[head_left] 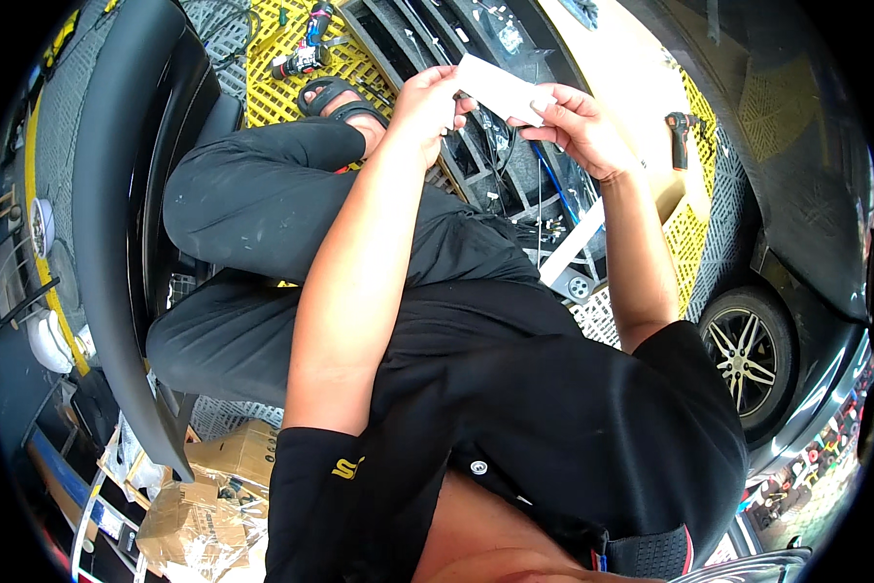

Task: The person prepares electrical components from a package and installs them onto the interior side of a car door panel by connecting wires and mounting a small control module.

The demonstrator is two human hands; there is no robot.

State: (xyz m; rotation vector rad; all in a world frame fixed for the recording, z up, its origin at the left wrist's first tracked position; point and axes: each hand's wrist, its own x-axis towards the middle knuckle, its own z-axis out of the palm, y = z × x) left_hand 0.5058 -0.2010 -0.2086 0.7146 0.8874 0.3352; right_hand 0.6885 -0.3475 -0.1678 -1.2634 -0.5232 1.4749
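A small flat white rectangular piece, like a card or paper packet (pixel 495 87), is held up between my two hands. My left hand (pixel 431 115) pinches its left end between thumb and fingers. At its right end my right hand (pixel 581 128) grips the corner, thumb on top. A clear film-like edge shows just behind it; I cannot tell whether the two are joined. Below my hands lies a long dark compartmented tray (pixel 461 175) with cables, connectors and small clear bags in it.
A cordless drill (pixel 304 60) lies on the yellow grating (pixel 262 97) near my sandalled foot. Another power tool (pixel 681 141) is at the right, near a dark car with a spoked wheel (pixel 738 358). A long black curved panel (pixel 126 194) stands left, above a cardboard box (pixel 228 466).
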